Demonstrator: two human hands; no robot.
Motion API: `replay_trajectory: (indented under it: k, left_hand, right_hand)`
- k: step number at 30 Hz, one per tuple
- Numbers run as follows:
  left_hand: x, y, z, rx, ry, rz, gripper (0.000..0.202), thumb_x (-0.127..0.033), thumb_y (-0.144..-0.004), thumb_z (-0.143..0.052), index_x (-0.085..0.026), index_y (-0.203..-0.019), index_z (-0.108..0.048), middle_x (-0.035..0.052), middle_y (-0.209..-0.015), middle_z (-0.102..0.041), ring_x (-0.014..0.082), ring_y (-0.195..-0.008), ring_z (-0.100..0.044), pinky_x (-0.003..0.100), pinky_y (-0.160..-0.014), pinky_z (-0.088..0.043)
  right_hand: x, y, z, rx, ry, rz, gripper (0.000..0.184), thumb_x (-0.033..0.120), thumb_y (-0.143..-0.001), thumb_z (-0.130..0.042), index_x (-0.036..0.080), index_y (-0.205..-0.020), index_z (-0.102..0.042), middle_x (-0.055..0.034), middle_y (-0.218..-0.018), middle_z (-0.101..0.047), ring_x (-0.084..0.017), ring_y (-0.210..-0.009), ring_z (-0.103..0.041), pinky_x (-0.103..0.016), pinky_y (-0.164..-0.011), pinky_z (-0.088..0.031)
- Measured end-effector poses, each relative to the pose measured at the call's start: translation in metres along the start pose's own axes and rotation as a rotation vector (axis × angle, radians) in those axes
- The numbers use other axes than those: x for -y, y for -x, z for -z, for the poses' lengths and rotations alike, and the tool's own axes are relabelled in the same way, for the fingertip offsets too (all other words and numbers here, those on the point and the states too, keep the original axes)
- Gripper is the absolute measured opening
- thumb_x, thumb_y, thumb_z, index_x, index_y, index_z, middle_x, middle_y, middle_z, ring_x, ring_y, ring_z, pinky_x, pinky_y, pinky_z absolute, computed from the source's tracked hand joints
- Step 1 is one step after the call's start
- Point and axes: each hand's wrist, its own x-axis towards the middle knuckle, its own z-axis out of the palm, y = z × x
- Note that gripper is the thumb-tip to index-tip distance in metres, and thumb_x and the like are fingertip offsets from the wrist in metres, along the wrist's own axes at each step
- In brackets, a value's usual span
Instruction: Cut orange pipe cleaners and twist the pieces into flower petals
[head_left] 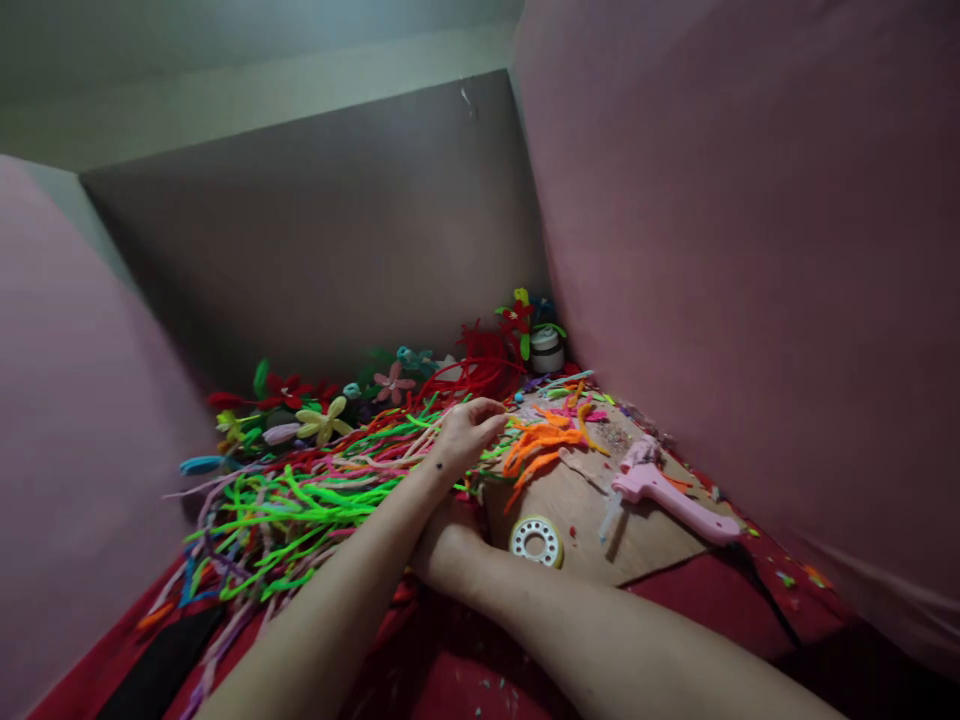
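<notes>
My left hand (474,434) is over the pile of fuzzy pipe cleaners (322,500), its fingers drawn together towards the right. Anything between the fingertips is too small to make out. Just right of them lie bent orange pipe cleaners (544,443). My right hand (448,545) is low beside the pile, crossed by my left forearm, and its fingers are hidden. A white tape roll (516,540) lies right of it on a brown board (600,560). Farther right on that board rests a pink glue gun (679,503) with a clear stick protruding.
Fuzzy flowers, one of them yellow (324,422), line the grey back panel (322,260). Red coils (480,375) and a white jar (547,353) stand at the back. Pink sheets (750,300) close both sides. A dark strip (161,665) lies on red cloth (465,670).
</notes>
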Motion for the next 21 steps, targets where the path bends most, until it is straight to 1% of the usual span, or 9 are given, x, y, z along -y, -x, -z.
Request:
replay_trajectory:
  k: [2,3,6,8,10,13,15,18,21]
  left_hand:
    - [-0.007,0.014,0.005,-0.097,-0.017,-0.063,0.026,-0.034,-0.073,-0.052,-0.015,-0.088,-0.062,0.0016,-0.075,-0.064,0.0107,-0.066,-0.056,0.021,-0.062,-0.043]
    - [-0.009,0.022,0.008,-0.135,-0.054,-0.134,0.024,-0.033,-0.074,-0.052,-0.015,-0.085,-0.064,0.0028,-0.077,-0.065,0.0122,-0.071,-0.057,0.021,-0.065,-0.044]
    - [-0.01,0.039,0.02,-0.164,-0.164,-0.25,0.023,-0.03,-0.076,-0.05,-0.016,-0.084,-0.066,0.0029,-0.082,-0.067,0.0125,-0.076,-0.059,0.02,-0.07,-0.044]
    - [-0.003,0.043,0.036,-0.214,-0.257,-0.202,0.025,-0.031,-0.077,-0.049,-0.016,-0.087,-0.067,0.0022,-0.082,-0.068,0.0118,-0.074,-0.059,0.019,-0.069,-0.044]
    - [0.008,0.043,0.061,-0.3,-0.421,-0.067,0.026,-0.031,-0.076,-0.048,-0.018,-0.089,-0.067,-0.0003,-0.08,-0.069,0.0112,-0.073,-0.06,0.018,-0.067,-0.044]
    - [0.028,0.044,0.103,-0.379,-0.512,0.051,0.029,-0.028,-0.073,-0.047,-0.015,-0.087,-0.068,0.0022,-0.076,-0.069,0.0145,-0.071,-0.06,0.022,-0.066,-0.044]
    - [0.04,0.048,0.125,-0.416,-0.573,0.116,0.03,-0.027,-0.072,-0.046,-0.013,-0.086,-0.069,0.0045,-0.076,-0.07,0.0171,-0.072,-0.061,0.025,-0.067,-0.044]
    - [0.055,0.055,0.14,-0.409,-0.648,0.163,0.031,-0.027,-0.071,-0.046,-0.014,-0.086,-0.069,0.0058,-0.078,-0.07,0.0191,-0.074,-0.061,0.027,-0.069,-0.044]
    - [0.068,0.056,0.138,-0.35,-0.713,0.152,0.029,-0.028,-0.071,-0.046,-0.018,-0.086,-0.069,0.0049,-0.086,-0.07,0.0194,-0.082,-0.061,0.026,-0.075,-0.042]
  right_hand:
    - [0.004,0.006,0.004,0.006,-0.056,-0.071,0.023,0.019,-0.079,-0.047,0.014,-0.093,-0.064,-0.0099,-0.083,-0.07,-0.021,-0.065,-0.065,-0.027,-0.051,-0.047]
    - [0.007,0.009,0.006,-0.005,-0.086,-0.083,0.025,0.021,-0.081,-0.044,0.015,-0.097,-0.063,-0.0096,-0.084,-0.07,-0.021,-0.067,-0.065,-0.027,-0.051,-0.046]
    - [0.012,0.02,0.012,-0.052,-0.25,-0.094,0.026,0.025,-0.081,-0.045,0.021,-0.1,-0.062,-0.0068,-0.093,-0.069,-0.02,-0.077,-0.065,-0.025,-0.057,-0.044]
    - [0.014,0.025,0.015,-0.017,-0.324,-0.133,0.024,0.027,-0.08,-0.045,0.019,-0.088,-0.066,-0.0078,-0.082,-0.07,-0.021,-0.072,-0.065,-0.025,-0.054,-0.041]
    - [0.015,0.028,0.017,-0.044,-0.36,-0.107,0.024,0.029,-0.081,-0.045,0.019,-0.08,-0.068,-0.0073,-0.076,-0.07,-0.019,-0.07,-0.064,-0.024,-0.055,-0.038]
    - [0.015,0.029,0.016,-0.068,-0.393,-0.094,0.021,0.027,-0.08,-0.048,0.02,-0.077,-0.067,-0.0055,-0.076,-0.07,-0.016,-0.071,-0.063,-0.022,-0.059,-0.037]
    - [0.015,0.029,0.015,-0.046,-0.403,-0.111,0.018,0.025,-0.08,-0.05,0.019,-0.079,-0.067,-0.0051,-0.077,-0.069,-0.015,-0.072,-0.062,-0.021,-0.062,-0.037]
    - [0.015,0.03,0.015,-0.023,-0.411,-0.129,0.016,0.024,-0.08,-0.051,0.019,-0.083,-0.066,-0.005,-0.079,-0.069,-0.014,-0.074,-0.062,-0.021,-0.063,-0.037]
    - [0.014,0.03,0.014,-0.06,-0.42,-0.12,0.016,0.026,-0.079,-0.051,0.02,-0.085,-0.065,-0.0044,-0.08,-0.069,-0.015,-0.075,-0.062,-0.021,-0.063,-0.037]
